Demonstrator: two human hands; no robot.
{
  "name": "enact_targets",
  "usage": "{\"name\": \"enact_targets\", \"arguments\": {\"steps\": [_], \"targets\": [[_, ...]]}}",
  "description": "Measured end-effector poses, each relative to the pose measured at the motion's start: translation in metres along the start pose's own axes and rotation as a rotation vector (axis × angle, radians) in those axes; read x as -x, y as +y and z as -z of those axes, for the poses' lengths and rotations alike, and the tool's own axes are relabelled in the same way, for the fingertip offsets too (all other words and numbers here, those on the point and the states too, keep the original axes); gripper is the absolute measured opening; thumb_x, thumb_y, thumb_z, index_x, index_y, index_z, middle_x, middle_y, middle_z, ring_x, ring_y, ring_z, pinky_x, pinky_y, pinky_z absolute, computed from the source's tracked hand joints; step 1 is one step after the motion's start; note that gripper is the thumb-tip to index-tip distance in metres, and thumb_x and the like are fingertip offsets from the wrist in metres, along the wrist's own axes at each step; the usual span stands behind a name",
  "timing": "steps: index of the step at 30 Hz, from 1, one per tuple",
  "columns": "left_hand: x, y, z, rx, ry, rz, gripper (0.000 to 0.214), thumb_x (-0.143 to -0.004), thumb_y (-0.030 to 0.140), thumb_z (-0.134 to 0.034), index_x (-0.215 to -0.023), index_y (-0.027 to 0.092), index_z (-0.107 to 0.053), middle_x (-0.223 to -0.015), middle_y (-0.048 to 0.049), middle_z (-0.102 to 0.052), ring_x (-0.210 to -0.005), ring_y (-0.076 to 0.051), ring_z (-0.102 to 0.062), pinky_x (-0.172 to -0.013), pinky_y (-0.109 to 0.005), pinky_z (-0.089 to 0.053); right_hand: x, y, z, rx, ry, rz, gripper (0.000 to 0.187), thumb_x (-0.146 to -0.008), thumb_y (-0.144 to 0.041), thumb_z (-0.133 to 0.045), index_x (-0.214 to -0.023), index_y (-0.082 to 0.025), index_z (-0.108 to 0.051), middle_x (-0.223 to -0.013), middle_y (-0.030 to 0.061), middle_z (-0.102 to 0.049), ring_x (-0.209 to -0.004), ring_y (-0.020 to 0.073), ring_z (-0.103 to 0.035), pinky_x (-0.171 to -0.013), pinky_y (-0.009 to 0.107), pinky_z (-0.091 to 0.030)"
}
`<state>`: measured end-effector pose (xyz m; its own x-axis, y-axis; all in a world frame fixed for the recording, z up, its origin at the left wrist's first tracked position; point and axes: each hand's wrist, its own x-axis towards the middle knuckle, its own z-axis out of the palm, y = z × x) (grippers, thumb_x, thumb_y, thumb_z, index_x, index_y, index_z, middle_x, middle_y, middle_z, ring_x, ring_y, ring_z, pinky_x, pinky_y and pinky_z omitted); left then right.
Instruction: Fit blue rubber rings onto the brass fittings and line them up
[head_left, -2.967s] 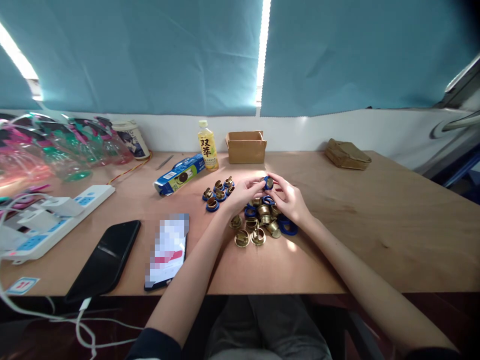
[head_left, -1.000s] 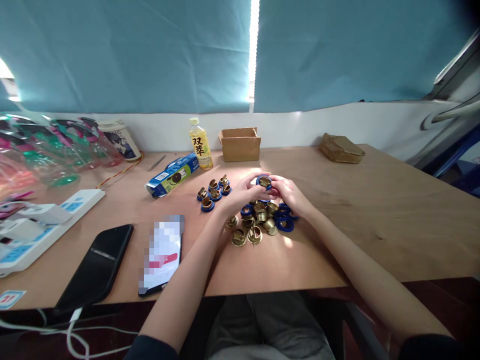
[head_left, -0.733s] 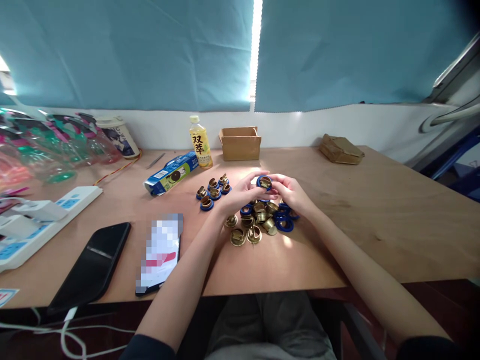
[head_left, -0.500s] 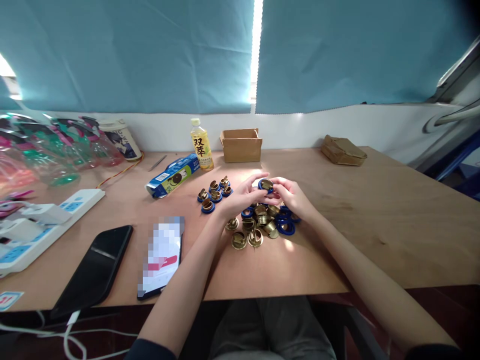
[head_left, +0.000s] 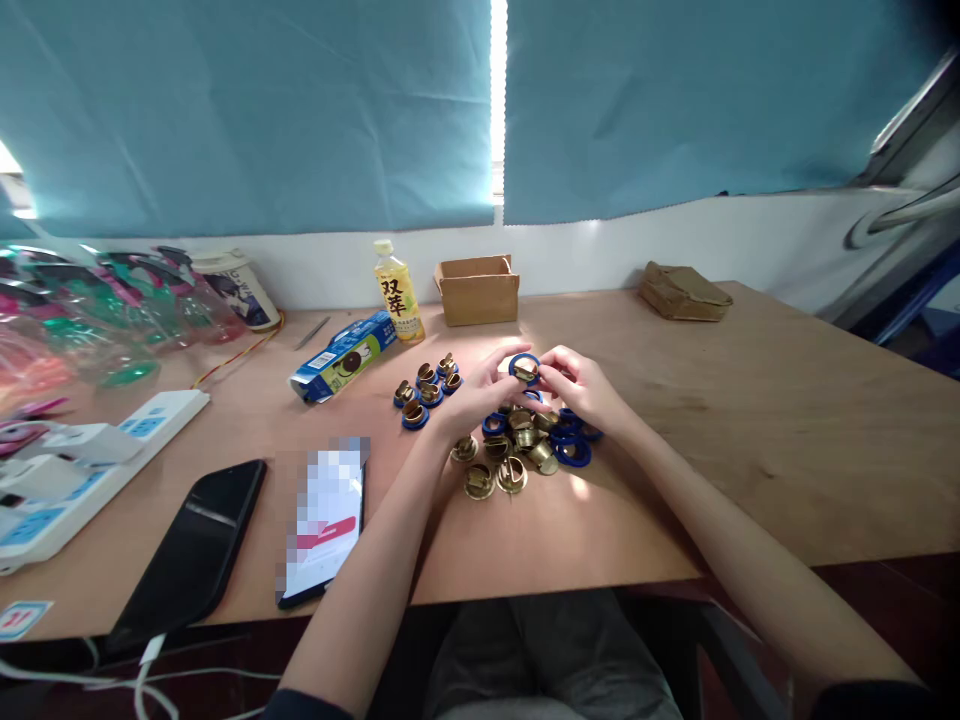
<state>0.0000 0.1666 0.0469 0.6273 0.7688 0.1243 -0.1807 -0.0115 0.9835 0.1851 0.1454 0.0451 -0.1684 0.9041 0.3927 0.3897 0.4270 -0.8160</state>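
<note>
Between both hands, raised over the pile, is a brass fitting with a blue ring. My left hand grips it from the left, fingers closed at its edge. From the right, my right hand pinches the same piece with thumb and fingertips. Below lie loose brass fittings, round with upright flaps, heaped together. Several blue rings lie at the heap's right side, partly hidden under my right hand. Left of my left hand stands a group of brass fittings with blue rings around their bases.
Behind are a blue carton, a yellow drink bottle, an open cardboard box and a brown paper packet. Two phones, a black one and a lit one, lie left, near a power strip and spray bottles.
The held piece has tilted, so its blue ring now shows more as an open circle. My right hand's fingers have shifted slightly on its edge. The view has moved a little.
</note>
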Motion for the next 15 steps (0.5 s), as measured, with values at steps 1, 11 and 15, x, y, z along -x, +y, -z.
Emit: {"name": "enact_targets", "arguments": {"steps": [1, 11, 15], "targets": [[0.0, 0.0002, -0.0004, -0.006, 0.003, 0.0, 0.058, -0.09, 0.022, -0.061, -0.145, 0.024, -0.042, -0.117, -0.0118, -0.073, -0.076, -0.02, -0.077, -0.087, -0.038, -0.055, -0.0001, 0.0007, -0.0004, 0.006, 0.015, 0.002, 0.023, -0.091, -0.037, -0.054, -0.086, -0.017, -0.062, -0.078, 0.0032, -0.063, -0.074, 0.0183, -0.059, -0.067, 0.03, -0.046], [0.0017, 0.0031, -0.0022, -0.044, -0.024, 0.022, 0.048, -0.092, 0.03, -0.062, -0.139, 0.024, -0.052, -0.111, -0.0101, -0.075, -0.074, -0.019, -0.077, -0.087, -0.038, -0.056, -0.0019, 0.008, -0.0024, 0.05, 0.018, 0.016, 0.022, -0.094, -0.035, -0.048, -0.09, -0.017, -0.06, -0.086, 0.0051, -0.064, -0.081, 0.0198, -0.059, -0.074, 0.031, -0.045], [0.0013, 0.0025, 0.0001, -0.043, -0.045, 0.023, 0.049, -0.09, 0.032, -0.066, -0.136, 0.021, -0.054, -0.103, -0.0108, -0.077, -0.08, -0.021, -0.077, -0.088, -0.04, -0.057, -0.002, 0.0081, -0.0011, 0.058, 0.025, 0.012, 0.023, -0.093, -0.037, -0.048, -0.087, -0.018, -0.059, -0.084, 0.0051, -0.062, -0.078, 0.02, -0.058, -0.071, 0.031, -0.045]]}}
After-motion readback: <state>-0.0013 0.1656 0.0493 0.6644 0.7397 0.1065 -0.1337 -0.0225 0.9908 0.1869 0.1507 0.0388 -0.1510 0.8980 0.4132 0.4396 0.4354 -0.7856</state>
